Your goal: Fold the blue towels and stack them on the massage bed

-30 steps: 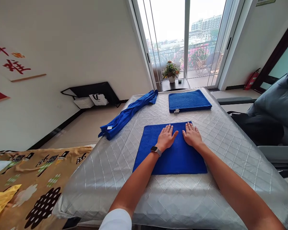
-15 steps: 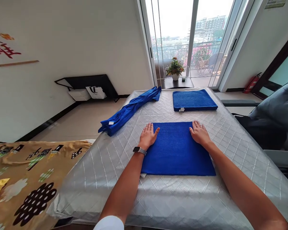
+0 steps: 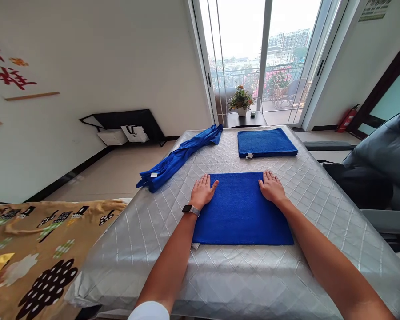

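Note:
A blue towel (image 3: 243, 213), folded into a flat rectangle, lies in front of me with a small white tag at its near left corner. My left hand (image 3: 202, 192) rests flat on its far left corner, thumb spread over the cloth and a watch on the wrist. On the far right corner lies my right hand (image 3: 272, 186), fingers stretched out. Beyond it sits a neat stack of folded blue towels (image 3: 266, 142) with a white tag. Several loose blue towels (image 3: 183, 155) lie bunched lengthwise along the left edge.
Everything lies on a table with a silver quilted cover (image 3: 146, 249). A patterned tan blanket (image 3: 53, 235) is at the left. A dark grey chair (image 3: 383, 151) stands at the right. Past the far edge, a potted plant (image 3: 242, 100) stands on a small table by the glass door.
Both hands stay flat on the folded towel's far corners. The view has shifted slightly; the towels lie as before.

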### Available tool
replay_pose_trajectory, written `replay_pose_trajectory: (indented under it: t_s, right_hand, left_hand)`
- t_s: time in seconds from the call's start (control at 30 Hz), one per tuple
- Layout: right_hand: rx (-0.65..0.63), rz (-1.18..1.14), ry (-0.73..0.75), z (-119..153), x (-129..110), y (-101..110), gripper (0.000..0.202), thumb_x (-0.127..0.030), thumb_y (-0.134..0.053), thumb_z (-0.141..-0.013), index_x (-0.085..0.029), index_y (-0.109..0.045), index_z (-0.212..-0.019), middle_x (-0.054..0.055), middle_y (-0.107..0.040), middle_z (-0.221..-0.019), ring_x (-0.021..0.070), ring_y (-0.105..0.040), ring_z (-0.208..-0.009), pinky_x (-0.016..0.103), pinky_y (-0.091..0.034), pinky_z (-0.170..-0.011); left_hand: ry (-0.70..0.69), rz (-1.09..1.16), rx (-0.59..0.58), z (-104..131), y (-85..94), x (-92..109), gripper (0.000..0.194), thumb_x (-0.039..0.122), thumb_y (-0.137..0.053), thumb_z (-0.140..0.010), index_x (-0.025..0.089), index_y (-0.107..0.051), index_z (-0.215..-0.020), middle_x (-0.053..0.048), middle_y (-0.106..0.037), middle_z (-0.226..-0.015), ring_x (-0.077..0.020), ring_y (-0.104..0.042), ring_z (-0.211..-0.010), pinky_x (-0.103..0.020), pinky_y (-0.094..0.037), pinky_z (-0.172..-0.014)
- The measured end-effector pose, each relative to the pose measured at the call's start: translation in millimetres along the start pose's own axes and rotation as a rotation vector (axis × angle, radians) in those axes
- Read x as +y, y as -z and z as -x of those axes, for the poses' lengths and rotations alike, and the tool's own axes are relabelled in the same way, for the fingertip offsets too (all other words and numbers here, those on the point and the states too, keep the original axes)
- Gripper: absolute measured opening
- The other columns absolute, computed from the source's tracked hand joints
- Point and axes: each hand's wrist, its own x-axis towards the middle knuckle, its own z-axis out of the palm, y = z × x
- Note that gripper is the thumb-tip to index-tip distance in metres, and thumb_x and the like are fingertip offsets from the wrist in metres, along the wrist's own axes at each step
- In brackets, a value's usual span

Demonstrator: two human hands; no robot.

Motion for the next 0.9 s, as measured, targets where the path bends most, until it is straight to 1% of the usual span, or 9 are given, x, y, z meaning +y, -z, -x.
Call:
replay_pose_trajectory:
  t_s: [0.13,0.2,0.33,0.4,0.47,0.53,0.6,0.8,0.9]
  right_hand:
    - [0.0,-0.034,0.005,-0.4,-1.5,0.3,0.069,-0.043,-0.018,-0.106,-0.004,-0.022,-0.164,0.013,-0.019,-0.171,0.0222,-0.014,-0.159,0.039,-0.011,-0.128]
    - [0.007,-0.043,0.007,0.1,-2.0,0.6,0.069,-0.043,-0.019,-0.106,-0.004,-0.022,-0.163,0.013,-0.02,-0.171,0.0224,-0.014,-0.158,0.039,-0.011,-0.128]
    - [0.022,-0.024,0.022,2.0,0.4,0.0,0.067,-0.038,-0.02,-0.106,-0.002,-0.023,-0.163,0.014,-0.021,-0.17,0.0234,-0.017,-0.158,0.04,-0.012,-0.128]
    - [0.019,-0.007,0.044,2.9,2.6,-0.8,0.065,-0.031,-0.022,-0.104,-0.004,-0.024,-0.163,0.014,-0.019,-0.17,0.0225,-0.017,-0.158,0.039,-0.014,-0.127]
    - [0.018,0.003,0.055,3.2,3.9,-1.2,0.064,-0.027,-0.023,-0.103,-0.005,-0.024,-0.163,0.013,-0.018,-0.171,0.0217,-0.016,-0.158,0.039,-0.015,-0.127]
    - [0.022,0.001,0.047,2.8,3.4,-1.1,0.065,-0.03,-0.021,-0.104,-0.004,-0.024,-0.163,0.013,-0.019,-0.171,0.0223,-0.017,-0.158,0.039,-0.015,-0.127]
    - [0.029,-0.008,0.035,2.1,1.6,-0.3,0.066,-0.035,-0.02,-0.105,-0.002,-0.024,-0.163,0.014,-0.021,-0.17,0.0234,-0.017,-0.158,0.04,-0.014,-0.127]
    - [0.012,-0.034,0.015,2.2,-1.6,1.8,0.069,-0.041,-0.018,-0.106,-0.002,-0.023,-0.163,0.013,-0.02,-0.17,0.0229,-0.016,-0.158,0.04,-0.012,-0.128]
    - [0.012,-0.024,0.011,2.0,-1.1,1.3,0.068,-0.041,-0.019,-0.106,-0.003,-0.022,-0.163,0.012,-0.019,-0.171,0.0223,-0.015,-0.158,0.039,-0.011,-0.128]
  left_hand:
    - [0.022,-0.097,0.03,-5.5,13.1,25.7,0.082,0.062,-0.017,-0.105,0.002,-0.042,-0.154,-0.023,-0.042,-0.16,-0.033,-0.036,-0.151,-0.047,-0.024,-0.126]
    - [-0.071,-0.094,0.077,-6.9,15.2,59.7,0.079,0.059,-0.019,-0.106,0.001,-0.048,-0.151,-0.024,-0.047,-0.156,-0.0339,-0.041,-0.148,-0.046,-0.029,-0.124]
    - [-0.443,0.03,0.101,-8.2,3.1,150.8,0.066,0.052,-0.022,-0.109,0.009,-0.053,-0.147,-0.017,-0.055,-0.151,-0.026,-0.048,-0.144,-0.039,-0.033,-0.122]
    - [-0.504,0.097,0.099,-9.7,-6.5,186.3,0.061,0.047,-0.021,-0.11,0.012,-0.052,-0.149,-0.015,-0.053,-0.154,-0.0235,-0.046,-0.146,-0.039,-0.033,-0.123]
    - [-0.469,0.145,0.082,-11.5,-14.1,202.8,0.061,0.046,-0.019,-0.11,0.013,-0.05,-0.151,-0.014,-0.05,-0.157,-0.0232,-0.042,-0.148,-0.04,-0.032,-0.124]
    - [-0.425,0.165,0.064,-12.8,-18.0,198.0,0.063,0.05,-0.019,-0.11,0.015,-0.048,-0.153,-0.013,-0.045,-0.16,-0.0236,-0.037,-0.151,-0.043,-0.029,-0.126]
    - [-0.403,0.157,0.048,-13.4,-18.1,175.4,0.064,0.053,-0.019,-0.109,0.018,-0.043,-0.156,-0.011,-0.04,-0.163,-0.0236,-0.032,-0.154,-0.045,-0.025,-0.127]
    - [-0.144,0.083,0.019,-14.3,-5.2,62.3,0.071,0.059,-0.018,-0.107,0.016,-0.037,-0.16,-0.013,-0.037,-0.165,-0.0241,-0.029,-0.155,-0.044,-0.022,-0.128]
    - [-0.007,0.075,0.013,-12.7,-1.7,18.5,0.076,0.059,-0.014,-0.107,0.01,-0.033,-0.16,-0.015,-0.031,-0.167,-0.0247,-0.027,-0.156,-0.042,-0.02,-0.128]
